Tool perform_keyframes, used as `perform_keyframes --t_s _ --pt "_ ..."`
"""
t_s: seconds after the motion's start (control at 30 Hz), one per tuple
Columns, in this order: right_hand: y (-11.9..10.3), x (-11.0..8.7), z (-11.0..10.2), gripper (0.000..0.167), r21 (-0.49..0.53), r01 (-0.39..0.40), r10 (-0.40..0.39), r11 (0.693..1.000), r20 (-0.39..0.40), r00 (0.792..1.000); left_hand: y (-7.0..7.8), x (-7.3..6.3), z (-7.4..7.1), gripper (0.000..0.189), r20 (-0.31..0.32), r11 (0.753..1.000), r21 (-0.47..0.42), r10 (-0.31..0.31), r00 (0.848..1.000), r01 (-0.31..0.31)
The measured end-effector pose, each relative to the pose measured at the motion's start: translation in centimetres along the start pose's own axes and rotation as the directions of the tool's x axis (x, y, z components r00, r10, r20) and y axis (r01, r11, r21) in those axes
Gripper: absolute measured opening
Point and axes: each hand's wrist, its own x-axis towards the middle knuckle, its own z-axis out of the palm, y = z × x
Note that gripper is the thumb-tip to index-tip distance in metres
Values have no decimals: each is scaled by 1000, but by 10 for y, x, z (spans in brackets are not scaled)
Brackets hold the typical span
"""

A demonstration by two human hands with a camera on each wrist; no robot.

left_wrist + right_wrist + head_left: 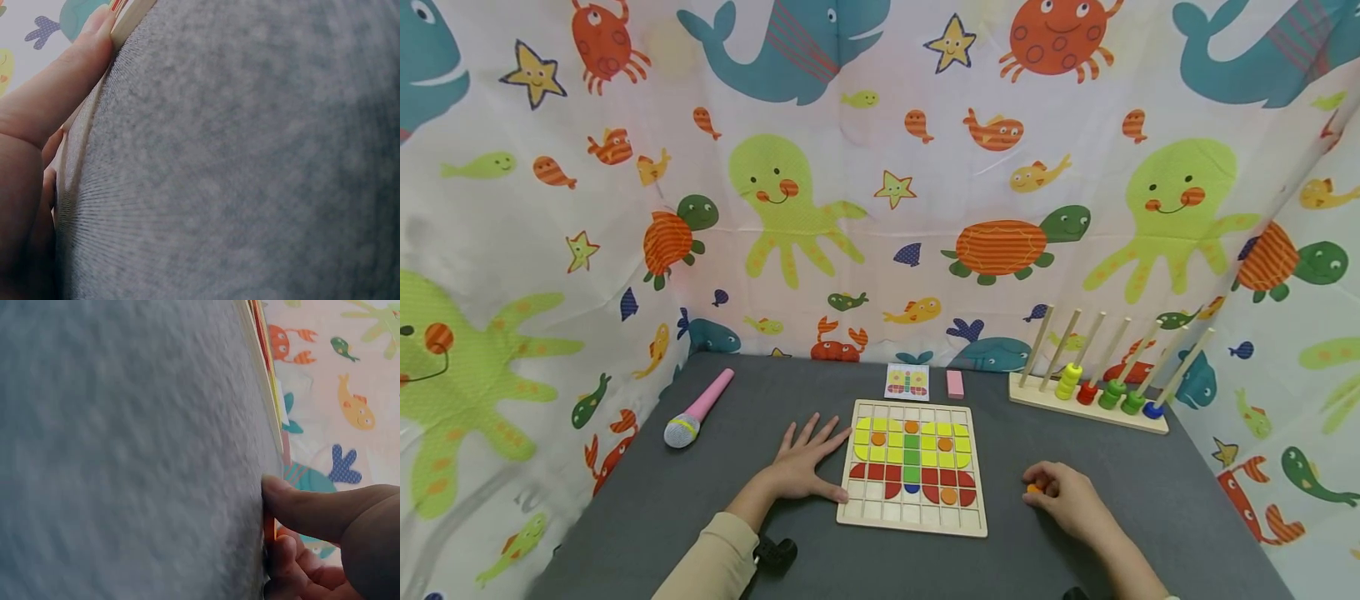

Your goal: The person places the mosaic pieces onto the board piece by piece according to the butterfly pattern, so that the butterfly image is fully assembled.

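A wooden grid board (917, 527) lies on the dark table, filled with yellow, red, green, orange and blue flat tiles in a butterfly-like pattern. The lowest row of cells shows bare wood. My left hand (805, 463) is spread beside the board's left side, its thumb and index finger touching the edge; the left wrist view shows the thumb (75, 75) against the rim. Right of the board, just over the table, my right hand (1066, 498) pinches a small orange tile (1033, 488). Its fingers partly hide that tile (269, 526) in the right wrist view.
Behind the board are a picture card (907, 382) and a pink block (955, 384). A pink toy microphone (698, 410) lies at the left. A peg rack (1088, 405) with coloured rings stands back right. A sea-animal curtain (880, 233) encloses the table.
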Motion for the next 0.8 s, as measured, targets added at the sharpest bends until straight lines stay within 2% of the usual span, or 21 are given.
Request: perform_keyframes --t_s 0.13,0.37,0.47,0.6,0.8 --pt "6 1 -6 31 -7 -13 13 1000 -16 1000 2 0 -1 118 4 1000 13 -9 1000 8" --pt "10 0 -10 23 -47 -16 15 999 -25 1000 2 -1 -2 117 7 1000 27 -12 1000 12" --pt "9 -1 -10 23 -42 -54 53 998 -28 998 1 -1 -1 117 3 1000 21 -7 1000 7" --pt "7 -2 -12 32 -27 -98 98 995 -14 995 1 -1 -1 117 0 1000 22 -7 1000 7" --pt "10 -11 -23 42 -102 -187 188 977 1 982 2 -2 -2 116 0 999 42 -9 1000 9"
